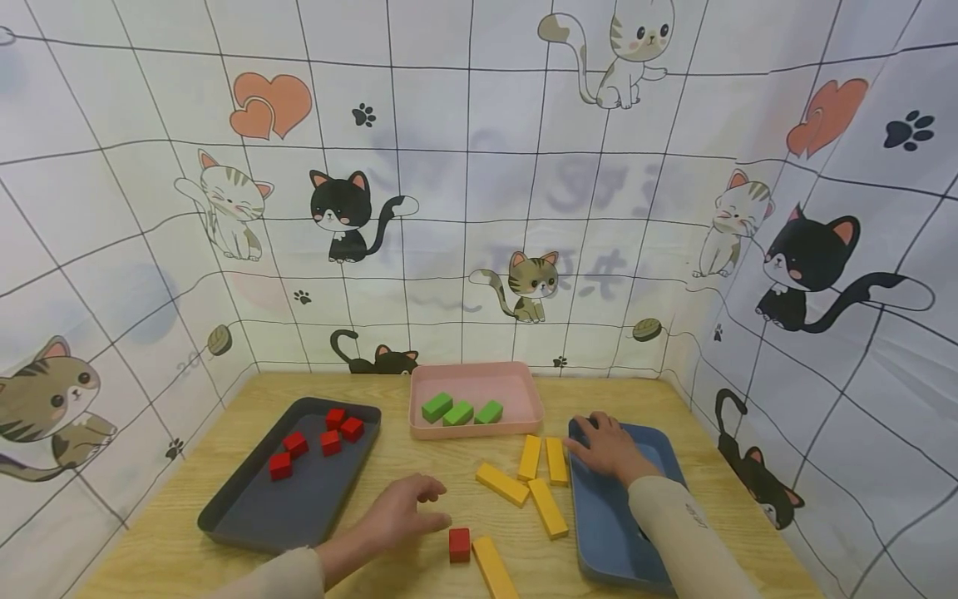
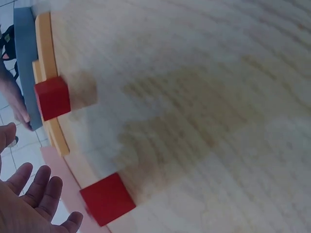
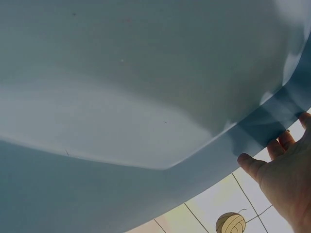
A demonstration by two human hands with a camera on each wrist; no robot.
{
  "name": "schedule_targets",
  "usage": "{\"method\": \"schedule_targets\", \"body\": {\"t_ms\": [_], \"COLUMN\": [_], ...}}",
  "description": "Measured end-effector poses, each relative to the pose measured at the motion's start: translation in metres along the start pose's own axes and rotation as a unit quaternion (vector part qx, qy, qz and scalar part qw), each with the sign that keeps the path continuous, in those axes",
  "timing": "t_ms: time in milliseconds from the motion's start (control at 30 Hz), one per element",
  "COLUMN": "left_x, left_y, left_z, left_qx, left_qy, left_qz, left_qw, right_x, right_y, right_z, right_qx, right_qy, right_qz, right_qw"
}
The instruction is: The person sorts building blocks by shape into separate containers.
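Observation:
Over the table's front middle reaches my left hand (image 1: 400, 512), fingers loosely bent and apart, nothing between them. A red cube (image 1: 460, 545) lies on the tabletop just right of its thumb. The left wrist view shows that hand (image 2: 29, 204) beside a nearer red cube (image 2: 108, 199) and a second red cube (image 2: 52, 98) farther off. My right hand (image 1: 609, 449) rests at the far left corner of the blue tray (image 1: 602, 532). From the right wrist, its fingertips (image 3: 249, 162) touch the tray's rim (image 3: 214, 170).
Several yellow blocks (image 1: 501, 484) lie between the hands, one yellow block (image 1: 494, 569) near the front edge. A dark grey tray (image 1: 262, 516) with several red cubes stands left. A pink tray (image 1: 479, 374) with three green blocks (image 1: 458, 413) stands at the back, before patterned cloth walls.

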State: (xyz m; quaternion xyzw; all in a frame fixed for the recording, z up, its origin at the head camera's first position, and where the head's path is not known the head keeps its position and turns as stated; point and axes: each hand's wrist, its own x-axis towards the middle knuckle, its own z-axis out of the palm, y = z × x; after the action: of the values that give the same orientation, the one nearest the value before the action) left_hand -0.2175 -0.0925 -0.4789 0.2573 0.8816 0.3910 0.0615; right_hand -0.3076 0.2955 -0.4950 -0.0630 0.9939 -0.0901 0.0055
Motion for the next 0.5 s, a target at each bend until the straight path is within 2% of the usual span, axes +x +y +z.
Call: {"method": "schedule_targets", "body": {"t_ms": [267,500], "left_x": [-0.002,-0.006], "left_y": [-0.004,-0.006], "left_z": [0.012,0.018], "left_qx": [0.001,0.004], "left_qy": [-0.035,-0.047], "left_qz": [-0.026,-0.039], "left_qw": [0.9991,0.9981], "right_x": [0.001,-0.001], "right_y": [0.000,-0.001], "right_z": [0.000,-0.001], "right_qx": [-0.003,-0.004], "right_qy": [-0.003,0.000], "right_qz": [0.002,0.000], "right_qw": [1.000,1.000]}}
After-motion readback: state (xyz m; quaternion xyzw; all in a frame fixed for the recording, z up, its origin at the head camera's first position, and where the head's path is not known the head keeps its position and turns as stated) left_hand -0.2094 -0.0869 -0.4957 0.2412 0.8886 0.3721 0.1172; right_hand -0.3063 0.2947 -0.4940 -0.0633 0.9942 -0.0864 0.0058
